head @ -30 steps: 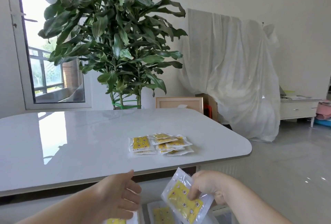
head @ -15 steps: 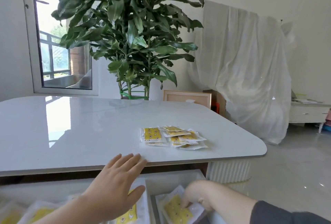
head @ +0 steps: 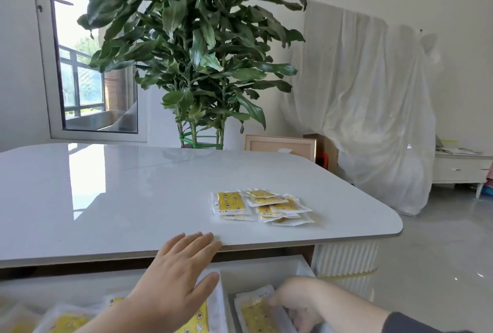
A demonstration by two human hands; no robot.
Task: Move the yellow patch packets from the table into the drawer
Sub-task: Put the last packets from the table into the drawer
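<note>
Several yellow patch packets (head: pixel 260 206) lie in a loose pile on the white table (head: pixel 133 199), near its front right corner. Below the table's front edge the drawer (head: pixel 256 270) stands pulled out, with more yellow packets (head: pixel 64 320) lying inside. My left hand (head: pixel 178 279) hovers flat with straight fingers over the drawer, fingertips at the table's edge, holding nothing. My right hand (head: pixel 296 302) is down in the drawer's right part, fingers on a yellow packet (head: pixel 257 311) that lies flat there; whether the fingers still pinch it is hidden.
A large leafy plant (head: pixel 192 52) stands behind the table. A picture frame (head: pixel 280 144) leans on the floor beyond it, next to furniture under a white sheet (head: pixel 373 108). A low white cabinet (head: pixel 458 167) sits at far right. A window (head: pixel 88 66) is at left.
My right hand has lowered the packet from mid-air into the drawer's right part. My left hand opened and reached forward to the table's edge. The view shifted down and left.
</note>
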